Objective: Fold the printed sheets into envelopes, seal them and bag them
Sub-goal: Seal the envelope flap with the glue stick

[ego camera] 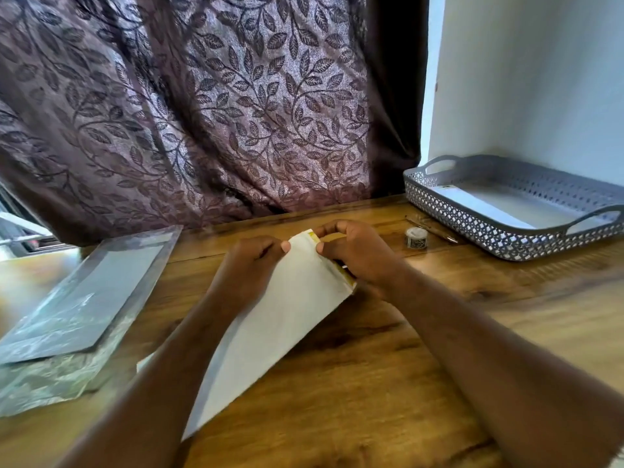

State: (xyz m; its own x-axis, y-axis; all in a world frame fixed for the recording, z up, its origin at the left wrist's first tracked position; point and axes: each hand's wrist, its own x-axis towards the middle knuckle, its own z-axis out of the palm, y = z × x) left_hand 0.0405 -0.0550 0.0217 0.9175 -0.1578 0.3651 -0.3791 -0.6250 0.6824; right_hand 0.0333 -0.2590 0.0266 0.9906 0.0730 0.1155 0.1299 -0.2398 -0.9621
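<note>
A folded white sheet (277, 319) with a yellow printed edge lies slanted on the wooden table (371, 383), its far end lifted between both hands. My left hand (250, 268) pinches the top left corner with curled fingers. My right hand (358, 255) pinches the top right edge by the yellow strip, thumb and forefinger on the paper. The sheet's lower left part runs under my left forearm. A stack of clear plastic bags (77, 309) lies at the left.
A grey perforated tray (499, 231) holding a white sheet stands at the back right. A small roll of tape (416, 237) and a thin pen-like tool (435, 229) lie beside it. A patterned curtain (202, 113) hangs behind the table.
</note>
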